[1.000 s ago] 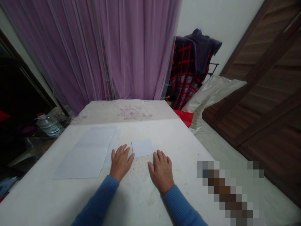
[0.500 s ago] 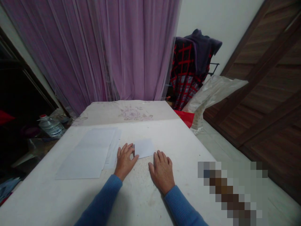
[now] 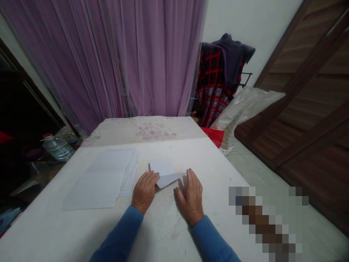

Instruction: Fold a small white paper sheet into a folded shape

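Note:
A small white piece of folded paper (image 3: 163, 166) lies on the white table in front of me, with a grey strip showing at its left edge. Its near part is raised as a flap (image 3: 167, 180) angled toward me. My left hand (image 3: 145, 190) is closed at the left end of this flap, fingers together; the thumb is hidden. At the flap's right tip, my right hand (image 3: 191, 196) has its fingers stretched out and its thumb apart, the fingertips at or just touching the paper's corner.
To the left on the table (image 3: 218, 203) lie several large white sheets of paper (image 3: 94, 182), overlapping. A water bottle (image 3: 58, 147) stands beyond the left edge. A whitish plastic bag (image 3: 242, 109) and a red item (image 3: 214, 136) are past the right edge. Purple curtains (image 3: 158, 58) hang behind.
The near part of the small paper has come up as a flap. My left hand has closed on its left end, and my right hand has turned more onto its side at the right tip.

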Motion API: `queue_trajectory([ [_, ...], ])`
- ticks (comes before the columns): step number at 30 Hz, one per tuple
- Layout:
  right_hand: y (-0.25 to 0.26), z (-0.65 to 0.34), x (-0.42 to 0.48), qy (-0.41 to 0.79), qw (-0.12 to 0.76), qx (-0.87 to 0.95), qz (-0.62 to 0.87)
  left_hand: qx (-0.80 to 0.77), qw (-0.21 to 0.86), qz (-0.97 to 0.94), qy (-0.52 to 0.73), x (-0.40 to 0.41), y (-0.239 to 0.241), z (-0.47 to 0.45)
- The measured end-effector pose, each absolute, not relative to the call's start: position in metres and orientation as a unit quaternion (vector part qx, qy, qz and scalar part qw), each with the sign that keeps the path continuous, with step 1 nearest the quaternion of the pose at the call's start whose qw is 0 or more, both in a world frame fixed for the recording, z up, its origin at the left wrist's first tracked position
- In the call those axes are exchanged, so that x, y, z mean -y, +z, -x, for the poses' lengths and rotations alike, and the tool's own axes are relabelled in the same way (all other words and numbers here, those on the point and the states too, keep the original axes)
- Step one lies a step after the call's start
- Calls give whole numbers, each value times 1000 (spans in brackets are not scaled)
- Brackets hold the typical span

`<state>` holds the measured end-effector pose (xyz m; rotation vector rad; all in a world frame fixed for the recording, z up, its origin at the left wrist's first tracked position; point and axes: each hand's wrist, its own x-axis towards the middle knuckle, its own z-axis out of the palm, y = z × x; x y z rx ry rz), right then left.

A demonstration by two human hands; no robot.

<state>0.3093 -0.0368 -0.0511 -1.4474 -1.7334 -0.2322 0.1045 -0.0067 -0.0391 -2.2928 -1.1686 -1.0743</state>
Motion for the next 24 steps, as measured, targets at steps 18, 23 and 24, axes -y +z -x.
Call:
queue_trajectory([
  [18, -21, -334, 36, -98, 303, 857, 406, 378, 115, 885, -246, -2, -29, -119],
  [23, -9, -339, 20, -112, 302, 843, 432, 391, 128, 867, -282, -16, -15, -128],
  [24, -12, -340, 19, -112, 298, 844, 431, 394, 120, 867, -280, -15, -19, -130],
])
